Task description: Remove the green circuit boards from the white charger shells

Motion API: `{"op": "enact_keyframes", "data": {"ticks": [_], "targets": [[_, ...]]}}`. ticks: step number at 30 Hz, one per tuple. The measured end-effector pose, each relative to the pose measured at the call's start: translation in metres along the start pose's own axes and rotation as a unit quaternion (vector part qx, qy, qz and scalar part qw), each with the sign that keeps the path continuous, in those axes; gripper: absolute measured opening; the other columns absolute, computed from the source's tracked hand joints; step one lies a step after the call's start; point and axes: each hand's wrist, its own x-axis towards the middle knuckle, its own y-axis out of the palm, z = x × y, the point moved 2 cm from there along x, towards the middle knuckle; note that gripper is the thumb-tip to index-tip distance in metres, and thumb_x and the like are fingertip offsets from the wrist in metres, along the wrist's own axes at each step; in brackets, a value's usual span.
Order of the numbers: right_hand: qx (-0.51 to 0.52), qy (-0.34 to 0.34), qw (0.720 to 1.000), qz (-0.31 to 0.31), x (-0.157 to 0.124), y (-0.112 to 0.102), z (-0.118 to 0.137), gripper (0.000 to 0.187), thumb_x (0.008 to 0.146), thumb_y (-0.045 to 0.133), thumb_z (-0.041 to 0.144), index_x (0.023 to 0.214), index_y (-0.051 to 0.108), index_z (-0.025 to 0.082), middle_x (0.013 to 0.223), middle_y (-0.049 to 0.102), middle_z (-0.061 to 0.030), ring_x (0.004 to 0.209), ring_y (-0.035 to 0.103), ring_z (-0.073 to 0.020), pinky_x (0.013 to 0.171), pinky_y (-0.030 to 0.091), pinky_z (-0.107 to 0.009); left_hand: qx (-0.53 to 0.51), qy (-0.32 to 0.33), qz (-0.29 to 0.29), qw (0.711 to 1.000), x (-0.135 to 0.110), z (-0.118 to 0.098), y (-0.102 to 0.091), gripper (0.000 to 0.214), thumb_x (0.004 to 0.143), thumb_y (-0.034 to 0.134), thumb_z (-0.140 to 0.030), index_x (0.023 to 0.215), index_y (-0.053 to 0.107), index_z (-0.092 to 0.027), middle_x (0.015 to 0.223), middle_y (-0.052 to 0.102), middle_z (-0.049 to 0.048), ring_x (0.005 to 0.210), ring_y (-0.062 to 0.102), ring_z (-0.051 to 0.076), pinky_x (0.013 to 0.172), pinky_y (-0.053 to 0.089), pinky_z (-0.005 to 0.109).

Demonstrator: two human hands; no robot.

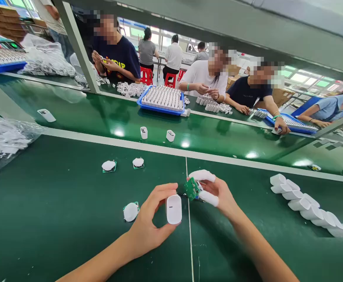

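Observation:
Between the thumb and fingers of my left hand (pixel 150 221) is a white plastic charger housing (pixel 174 209), its end with a small dark slot turned toward me. My right hand (pixel 215 192), with white covers on thumb and forefinger, pinches a green circuit board (pixel 192 188) just right of the housing; the two are apart. Close by my left hand lies a circuit board with a round white pad (pixel 131 212). Farther off on the green bench lie two similar boards, a left one (pixel 109 166) and a right one (pixel 138 162).
A staggered row of white housings (pixel 312 207) lies at the right. At the left is a clear bag of white parts (pixel 6 141). Beyond a pale rail, the green belt (pixel 106 117) carries a few housings. Co-workers sit across it, near a blue tray (pixel 161 100) of white parts.

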Motion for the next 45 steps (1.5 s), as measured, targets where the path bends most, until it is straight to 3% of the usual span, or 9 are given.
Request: {"op": "enact_keyframes", "data": {"ticks": [4,9,13,17,20,26,33,39,45], "targets": [[0.150,-0.076,0.979,-0.114,-0.025,0.020,0.054,0.027,0.092,0.060,0.038,0.117,0.055,0.029,0.114,0.063,-0.0076,0.107,0.064,-0.0229,0.089,0.058,-0.039,-0.005,0.017,0.008,1.000,-0.002,-0.004,-0.001,0.060,0.081,0.063,-0.006,0.134,0.045,-0.029,0.134,0.053,0.0093,0.127,0.054,0.020,0.097,0.054,0.029],[0.044,-0.173,0.975,-0.135,-0.034,0.028,0.081,0.034,0.090,0.063,0.022,0.124,0.057,0.021,0.116,0.066,-0.0107,0.111,0.063,-0.0222,0.096,0.055,-0.038,0.046,0.072,0.028,0.996,-0.006,-0.015,-0.003,0.064,0.081,0.061,-0.004,0.139,0.042,-0.023,0.138,0.048,0.0131,0.131,0.049,0.022,0.101,0.052,0.033],[-0.025,-0.177,0.978,-0.109,-0.042,0.029,0.082,0.039,0.089,0.065,0.019,0.127,0.056,0.021,0.117,0.068,-0.0101,0.116,0.063,-0.0235,0.093,0.059,-0.037,0.069,0.094,0.029,0.993,-0.008,-0.020,-0.005,0.064,0.082,0.060,-0.005,0.141,0.040,-0.020,0.138,0.047,0.0147,0.130,0.050,0.023,0.102,0.052,0.035],[-0.004,-0.115,0.988,-0.106,-0.050,0.037,0.081,0.057,0.091,0.062,0.019,0.143,0.043,0.033,0.120,0.069,-0.0074,0.119,0.063,-0.0247,0.090,0.063,-0.039,0.071,0.087,0.028,0.993,-0.008,-0.020,-0.005,0.064,0.082,0.062,-0.006,0.141,0.041,-0.020,0.134,0.050,0.0146,0.127,0.054,0.025,0.101,0.054,0.038],[-0.003,-0.112,0.988,-0.104,-0.052,0.042,0.079,0.066,0.089,0.064,0.016,0.147,0.038,0.034,0.120,0.069,-0.0081,0.117,0.064,-0.0267,0.089,0.063,-0.042,0.067,0.089,0.026,0.993,-0.007,-0.019,-0.004,0.063,0.082,0.063,-0.008,0.141,0.042,-0.020,0.130,0.053,0.0146,0.126,0.055,0.026,0.100,0.055,0.039],[-0.037,-0.170,0.978,-0.114,-0.049,0.043,0.072,0.061,0.086,0.068,0.015,0.142,0.046,0.023,0.119,0.070,-0.0113,0.121,0.061,-0.0286,0.091,0.062,-0.044,0.072,0.088,0.035,0.993,-0.006,-0.019,-0.003,0.063,0.082,0.063,-0.007,0.140,0.043,-0.016,0.127,0.053,0.0147,0.126,0.055,0.027,0.101,0.055,0.039],[-0.043,-0.178,0.975,-0.122,-0.048,0.045,0.072,0.052,0.091,0.061,0.019,0.141,0.046,0.021,0.118,0.069,-0.0121,0.124,0.059,-0.0258,0.098,0.058,-0.045,0.088,0.085,0.040,0.992,-0.007,-0.021,-0.004,0.059,0.085,0.062,-0.010,0.140,0.043,-0.017,0.125,0.054,0.0142,0.125,0.056,0.025,0.099,0.057,0.037],[-0.042,-0.184,0.974,-0.127,-0.046,0.043,0.071,0.055,0.089,0.063,0.018,0.141,0.046,0.021,0.116,0.070,-0.0119,0.120,0.061,-0.0269,0.094,0.060,-0.045,0.098,0.076,0.030,0.992,-0.005,-0.019,-0.004,0.057,0.086,0.063,-0.015,0.140,0.045,-0.023,0.122,0.060,0.0141,0.119,0.060,0.029,0.090,0.061,0.042],[-0.031,-0.195,0.970,-0.139,-0.043,0.045,0.070,0.052,0.087,0.065,0.016,0.137,0.050,0.018,0.116,0.069,-0.0120,0.120,0.060,-0.0253,0.099,0.057,-0.043,0.056,0.052,0.032,0.997,-0.006,-0.016,-0.003,0.061,0.082,0.062,-0.008,0.138,0.046,-0.025,0.127,0.058,0.0130,0.121,0.059,0.027,0.094,0.059,0.042]]}}
